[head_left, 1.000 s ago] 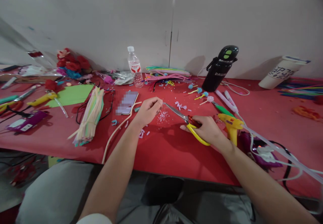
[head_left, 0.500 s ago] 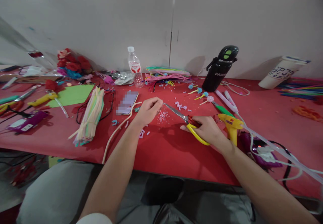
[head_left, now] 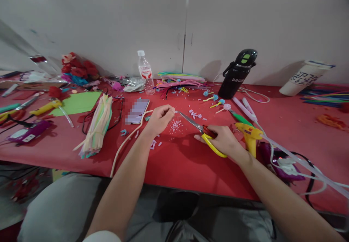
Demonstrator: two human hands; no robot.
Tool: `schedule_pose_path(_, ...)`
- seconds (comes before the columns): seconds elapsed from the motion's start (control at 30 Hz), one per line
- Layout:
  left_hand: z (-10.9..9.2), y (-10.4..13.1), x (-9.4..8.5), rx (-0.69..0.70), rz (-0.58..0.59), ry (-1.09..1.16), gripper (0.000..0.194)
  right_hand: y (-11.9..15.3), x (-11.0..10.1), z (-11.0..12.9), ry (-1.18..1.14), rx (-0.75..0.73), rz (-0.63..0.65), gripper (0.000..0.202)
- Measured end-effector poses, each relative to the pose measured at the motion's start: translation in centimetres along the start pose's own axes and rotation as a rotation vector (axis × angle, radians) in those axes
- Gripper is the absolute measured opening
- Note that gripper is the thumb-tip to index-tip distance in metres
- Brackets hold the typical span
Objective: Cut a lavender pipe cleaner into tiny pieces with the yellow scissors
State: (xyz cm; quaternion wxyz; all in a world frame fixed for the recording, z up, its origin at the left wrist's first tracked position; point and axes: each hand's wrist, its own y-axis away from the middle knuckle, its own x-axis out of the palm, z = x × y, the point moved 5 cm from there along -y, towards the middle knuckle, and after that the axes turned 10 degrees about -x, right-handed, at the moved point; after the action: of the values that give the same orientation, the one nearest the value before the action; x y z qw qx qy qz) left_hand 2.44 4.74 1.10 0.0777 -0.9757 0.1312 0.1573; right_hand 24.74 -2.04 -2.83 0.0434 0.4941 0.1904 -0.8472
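Note:
My left hand (head_left: 163,118) is closed in a pinch, with a small pale pink piece (head_left: 175,112) just showing at the fingertips. My right hand (head_left: 224,138) grips a pair of scissors (head_left: 192,121) with red and yellow handles. The blade tips point left and end close beside my left fingertips. On the table below lie fine lavender clippings (head_left: 176,126). Short lavender pieces (head_left: 195,115) lie behind the blades, and more cut pieces (head_left: 153,145) are by my left wrist. A cream pipe cleaner (head_left: 120,149) runs left of my left forearm.
Left stand a bundle of pale pipe cleaners (head_left: 97,127), a phone (head_left: 139,112) and green paper (head_left: 79,103). A plastic bottle (head_left: 146,75) and a black flask (head_left: 237,75) are at the back. A yellow glue gun (head_left: 250,132) is beside my right wrist; small pompom-like flowers (head_left: 215,97) lie beyond.
My left hand has shifted very slightly left, and a little more of the pale pink piece shows at its fingertips. The scissors stay nearly in place.

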Motion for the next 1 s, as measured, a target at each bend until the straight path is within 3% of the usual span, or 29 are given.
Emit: schedule_pose_path(1.0, -0.05, 0.01, -0.04, 0.016, 0.001, -0.018, 0.032, -0.05, 0.04, -0.03, -0.038, -0.020, 0.030, 0.056)
